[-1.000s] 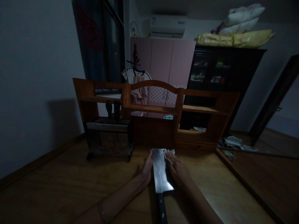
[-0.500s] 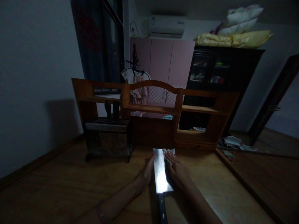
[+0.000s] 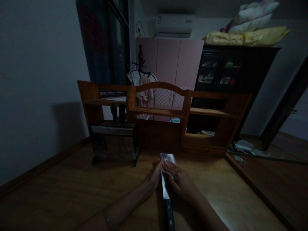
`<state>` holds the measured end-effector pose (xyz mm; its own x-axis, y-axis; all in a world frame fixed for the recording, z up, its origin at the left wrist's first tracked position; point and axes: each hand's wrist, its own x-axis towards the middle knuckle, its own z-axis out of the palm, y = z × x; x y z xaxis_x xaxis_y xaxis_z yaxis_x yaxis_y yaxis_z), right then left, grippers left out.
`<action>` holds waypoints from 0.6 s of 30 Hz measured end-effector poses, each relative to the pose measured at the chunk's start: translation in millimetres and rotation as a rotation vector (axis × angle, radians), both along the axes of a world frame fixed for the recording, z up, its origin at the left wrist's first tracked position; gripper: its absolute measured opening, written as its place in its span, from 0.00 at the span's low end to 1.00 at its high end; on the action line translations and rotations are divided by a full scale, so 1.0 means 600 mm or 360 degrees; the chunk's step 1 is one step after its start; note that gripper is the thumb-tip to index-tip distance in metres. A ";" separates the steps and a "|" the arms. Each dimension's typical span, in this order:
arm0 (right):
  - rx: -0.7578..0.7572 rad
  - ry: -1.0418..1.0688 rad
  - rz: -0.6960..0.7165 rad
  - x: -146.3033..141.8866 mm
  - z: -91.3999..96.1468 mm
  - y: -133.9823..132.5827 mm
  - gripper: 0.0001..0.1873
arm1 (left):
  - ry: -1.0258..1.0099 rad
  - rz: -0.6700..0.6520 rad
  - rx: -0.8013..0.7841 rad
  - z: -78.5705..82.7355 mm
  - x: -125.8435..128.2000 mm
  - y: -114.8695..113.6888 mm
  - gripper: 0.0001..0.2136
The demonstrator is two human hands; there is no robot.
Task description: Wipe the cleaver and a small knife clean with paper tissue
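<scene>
A cleaver (image 3: 165,189) lies in front of me, its black handle (image 3: 169,215) toward me and its shiny blade pointing away. Along the blade's left edge my left hand (image 3: 154,176) grips it, thumb side up; its fingertips are partly hidden. My right hand (image 3: 181,179) lies over the blade with its fingers pressing a white tissue (image 3: 169,173) onto the metal. Much of the blade's middle is covered by that hand and the tissue.
A knife block (image 3: 114,141) with dark handles sticking up stands to the left on the wooden tabletop (image 3: 79,199). Behind is a wooden shelf unit (image 3: 158,131). A raised edge (image 3: 255,189) borders the tabletop on the right, with papers (image 3: 243,147) beyond it.
My right hand has slid the tissue from the blade's right side leftward across its face, reaching the left edge. My left hand stays at the blade's left edge. The view has shifted slightly.
</scene>
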<state>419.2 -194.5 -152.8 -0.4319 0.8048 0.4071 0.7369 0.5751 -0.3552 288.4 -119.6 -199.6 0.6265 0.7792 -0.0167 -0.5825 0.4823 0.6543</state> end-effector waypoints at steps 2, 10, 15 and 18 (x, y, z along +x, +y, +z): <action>0.0012 0.0013 -0.0032 0.006 -0.001 0.002 0.26 | -0.0011 -0.0026 -0.0010 0.007 0.000 -0.002 0.25; 0.0074 -0.0097 -0.0370 0.025 -0.004 0.009 0.23 | -0.0013 -0.0031 0.0106 0.037 -0.004 -0.020 0.23; 0.0132 -0.0160 -0.0485 0.028 -0.008 0.011 0.23 | -0.0033 -0.0033 0.0142 0.037 -0.003 -0.022 0.24; 0.0155 -0.0182 -0.0578 0.025 -0.011 0.011 0.23 | -0.0052 -0.0057 0.0135 0.032 -0.003 -0.019 0.25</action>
